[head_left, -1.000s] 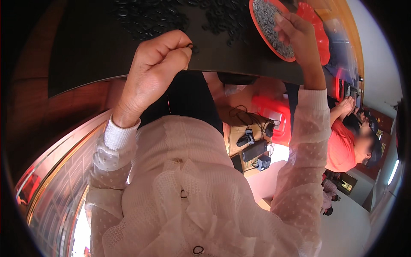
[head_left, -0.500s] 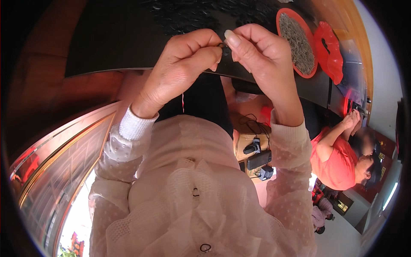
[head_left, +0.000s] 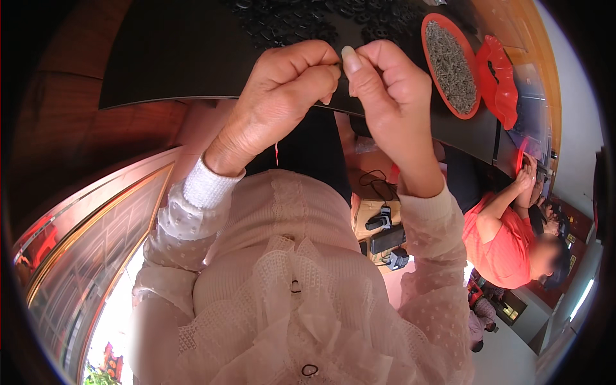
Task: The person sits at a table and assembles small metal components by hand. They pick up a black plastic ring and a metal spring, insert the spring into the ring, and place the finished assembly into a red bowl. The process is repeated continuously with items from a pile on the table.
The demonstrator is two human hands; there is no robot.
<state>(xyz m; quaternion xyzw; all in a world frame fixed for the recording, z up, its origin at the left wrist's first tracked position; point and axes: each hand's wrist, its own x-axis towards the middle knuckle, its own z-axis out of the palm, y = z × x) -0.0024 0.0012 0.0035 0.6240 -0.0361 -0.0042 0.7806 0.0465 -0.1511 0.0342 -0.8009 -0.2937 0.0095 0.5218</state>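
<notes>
My left hand (head_left: 289, 80) and my right hand (head_left: 391, 83) are raised over the near edge of a dark table (head_left: 173, 64), fingertips almost meeting. Thumb and forefinger of the left are pinched on a small dark piece (head_left: 339, 66), mostly hidden by the fingers. The right is closed in a pinch too, its thumb upright beside that piece; whatever it holds is hidden. Beyond both hands lie piles of small black ring-like parts (head_left: 289, 25).
Right of my hands stands an orange bowl (head_left: 475, 74) of thin grey pieces (head_left: 451, 67), beside a red wavy-edged dish (head_left: 507, 90). Black devices (head_left: 388, 239) and cables rest on a cardboard box below. A person in red (head_left: 504, 237) works farther right.
My hands have shifted slightly, and the dark piece between them shows less. In the view, the bowl and dish sit a little farther right. The person in red has lowered their head.
</notes>
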